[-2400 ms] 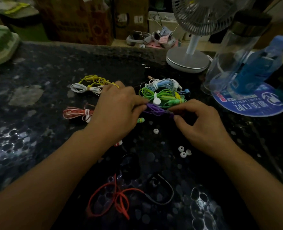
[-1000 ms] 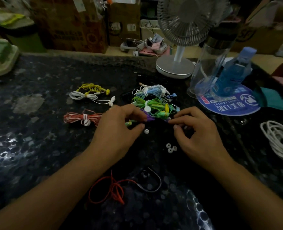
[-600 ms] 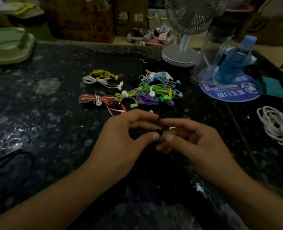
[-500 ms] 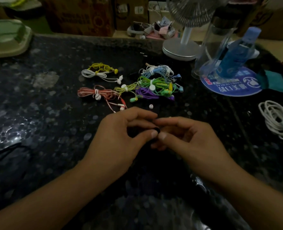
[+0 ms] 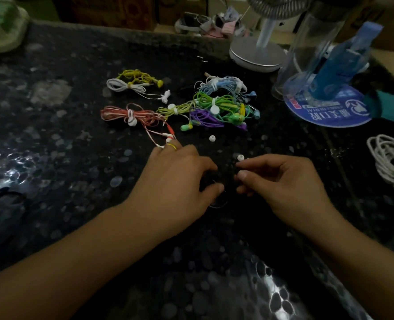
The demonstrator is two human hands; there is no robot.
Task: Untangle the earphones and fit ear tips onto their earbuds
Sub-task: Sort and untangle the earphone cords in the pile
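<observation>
1. One dark speckled stone tabletop (image 5: 52, 125), glossy, fills most of the view.
2. Fan (image 5: 258, 54) with a round white base and a clear plastic bottle (image 5: 306, 42) stand at the far right edge; blue round disc (image 5: 325, 109) with print lies in front of the bottle.
3. Left hand (image 5: 175, 181), thin yellow band on one finger, fingers curled, thumb and forefinger close together near a thin dark wire (image 5: 216, 204) that loops out below the thumb. Too dark to tell if it grips the wire.
4. Right hand (image 5: 281, 181), fingers curled, thumb tip pressed toward forefinger as in a pinch; what it holds is too small and dark to tell. Small gap between the two hands.
5. White coiled cable (image 5: 390, 162) lies at the right edge, well apart from the hands.
6. Tangled heap of earphones (image 5: 223, 105), thin glossy cords in green, blue and purple, lies beyond the hands.
7. Pink-red earphone bundle (image 5: 126, 114), tied with a white twist, left of the heap; its loose ends run to just beside the left fingers.
8. Yellow and white bundles (image 5: 131, 84) further back left.
9. White ear tip (image 5: 240, 157), small and round, just beyond the right fingertips; another ear tip (image 5: 212, 138) lies between the heap and the hands.
</observation>
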